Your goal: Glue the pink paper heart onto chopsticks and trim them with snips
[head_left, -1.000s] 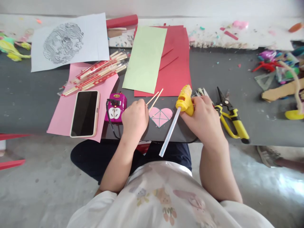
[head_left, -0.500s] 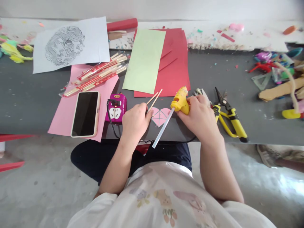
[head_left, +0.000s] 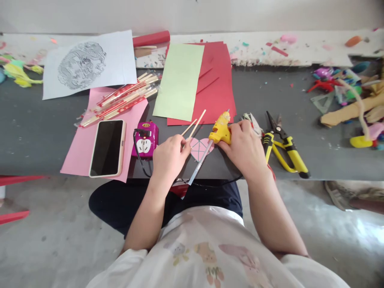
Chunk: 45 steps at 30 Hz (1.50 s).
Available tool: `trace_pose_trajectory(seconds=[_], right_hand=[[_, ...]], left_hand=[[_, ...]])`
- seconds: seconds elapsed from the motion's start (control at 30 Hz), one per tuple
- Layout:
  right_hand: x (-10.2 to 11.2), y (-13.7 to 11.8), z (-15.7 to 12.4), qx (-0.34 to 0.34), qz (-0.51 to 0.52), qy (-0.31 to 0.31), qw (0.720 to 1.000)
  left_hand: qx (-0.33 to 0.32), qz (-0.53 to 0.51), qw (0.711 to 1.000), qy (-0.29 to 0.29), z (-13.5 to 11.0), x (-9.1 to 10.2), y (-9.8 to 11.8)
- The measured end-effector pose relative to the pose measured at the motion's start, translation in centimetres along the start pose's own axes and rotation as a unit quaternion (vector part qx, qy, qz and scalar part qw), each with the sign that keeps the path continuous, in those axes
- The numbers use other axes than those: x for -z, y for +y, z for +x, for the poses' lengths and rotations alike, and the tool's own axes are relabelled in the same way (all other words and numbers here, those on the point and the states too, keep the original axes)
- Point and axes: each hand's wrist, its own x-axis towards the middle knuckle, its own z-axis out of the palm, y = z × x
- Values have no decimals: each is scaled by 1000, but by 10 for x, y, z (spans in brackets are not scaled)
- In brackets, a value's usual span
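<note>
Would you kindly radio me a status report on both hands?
Left hand gripping two sticks. Right hand holding yellow glue gun. Pink heart between them, glue stick crossing in front.

The heart (head_left: 197,149) lies between the phone (head_left: 106,148) at left and pliers (head_left: 280,132) at right.

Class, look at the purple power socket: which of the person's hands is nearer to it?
Left. The left hand, holding thin wooden sticks, is just right of the purple power socket; the right hand, gripping the yellow glue gun, is farther right, beyond the pink heart.
</note>
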Motion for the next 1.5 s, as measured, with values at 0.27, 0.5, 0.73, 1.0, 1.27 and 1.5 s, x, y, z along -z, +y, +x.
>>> trace_pose_trajectory(seconds=[0.27, 0.5, 0.73, 1.0, 1.27, 1.5], right_hand=[[-7, 5, -2, 32, 37, 5, 999], [12, 3, -12, 66, 116, 49, 990], [26, -8, -20, 74, 295, 68, 950], [15, -6, -33, 37, 428, 25, 903], [4, -2, -49, -19, 570, -25, 821], [-1, -8, -60, -24, 585, -55, 809]], left_hand=[[-96, -43, 980, 167, -28, -2, -8], [-134, -18, 981, 137, -45, 8, -9], [-176, 14, 979, 101, -59, 14, -7], [-170, 15, 983, 67, -71, 21, -5], [-166, -34, 982, 84, -83, 25, 7], [-149, -54, 985, 63, -88, 17, 14]])
